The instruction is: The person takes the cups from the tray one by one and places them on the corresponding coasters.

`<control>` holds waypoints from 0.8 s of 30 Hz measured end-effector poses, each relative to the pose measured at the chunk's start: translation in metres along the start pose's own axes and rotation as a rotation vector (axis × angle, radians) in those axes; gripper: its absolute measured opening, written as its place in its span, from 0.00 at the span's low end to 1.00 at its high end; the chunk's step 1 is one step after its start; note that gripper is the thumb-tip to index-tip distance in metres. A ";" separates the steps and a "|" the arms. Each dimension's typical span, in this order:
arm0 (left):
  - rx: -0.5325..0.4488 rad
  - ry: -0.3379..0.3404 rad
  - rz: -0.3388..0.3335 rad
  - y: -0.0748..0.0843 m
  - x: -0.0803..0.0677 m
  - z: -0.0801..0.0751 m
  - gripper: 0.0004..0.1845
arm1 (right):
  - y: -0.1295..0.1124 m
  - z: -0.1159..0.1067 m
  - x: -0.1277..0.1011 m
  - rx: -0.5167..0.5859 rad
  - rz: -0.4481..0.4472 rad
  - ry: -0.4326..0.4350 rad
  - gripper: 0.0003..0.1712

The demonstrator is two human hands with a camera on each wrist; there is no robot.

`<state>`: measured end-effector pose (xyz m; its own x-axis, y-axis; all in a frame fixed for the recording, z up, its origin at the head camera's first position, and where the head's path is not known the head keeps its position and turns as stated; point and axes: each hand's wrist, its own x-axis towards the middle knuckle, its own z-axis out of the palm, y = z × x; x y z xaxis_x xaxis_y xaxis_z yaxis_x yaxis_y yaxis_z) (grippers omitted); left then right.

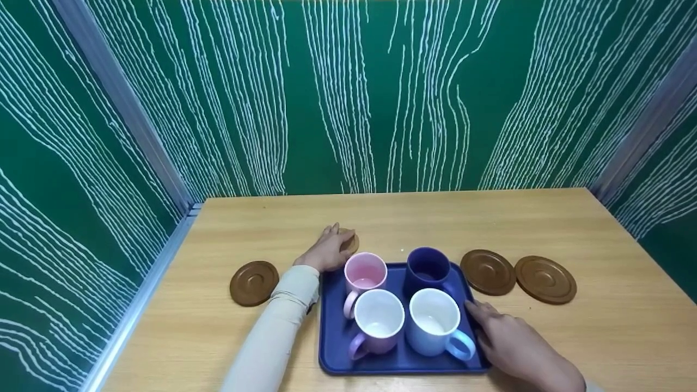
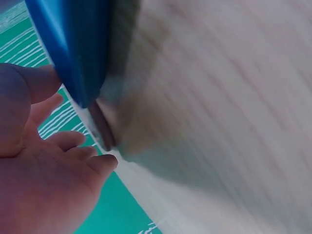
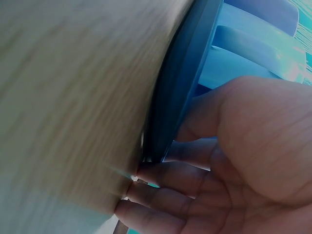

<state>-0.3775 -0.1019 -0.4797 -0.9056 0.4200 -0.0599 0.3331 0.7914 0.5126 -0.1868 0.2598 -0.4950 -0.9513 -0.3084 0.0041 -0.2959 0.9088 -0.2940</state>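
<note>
A dark blue tray (image 1: 335,337) bears a pink mug (image 1: 365,272), a navy mug (image 1: 427,269), a white-lined purple mug (image 1: 379,316) and a white-lined light blue mug (image 1: 434,313). At its far left corner, my left hand (image 1: 325,251) spreads loose fingers beside a small round brown coaster (image 1: 353,245), partly covering it; the thumb is near the tray's rim. My right hand (image 1: 514,340) grips the tray's right edge. In the right wrist view, the thumb (image 3: 197,114) lies over the rim, with the fingers along the outer underside.
A brown wooden disc (image 1: 254,283) with a ringed centre lies left of the tray. Two similar brown discs, one (image 1: 487,272) close to the tray and another (image 1: 545,279) farther right, lie on the wooden table (image 1: 615,326). A green, white-streaked wall (image 1: 337,98) stands behind.
</note>
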 end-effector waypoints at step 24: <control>-0.072 0.401 -0.131 0.027 -0.030 -0.031 0.24 | 0.001 0.002 -0.002 -0.032 -0.075 0.115 0.30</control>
<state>-0.3492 -0.1070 -0.4379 -0.9742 0.1005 0.2020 0.2020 0.7874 0.5824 -0.1852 0.2605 -0.4974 -0.9294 -0.3435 0.1351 -0.3678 0.8933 -0.2583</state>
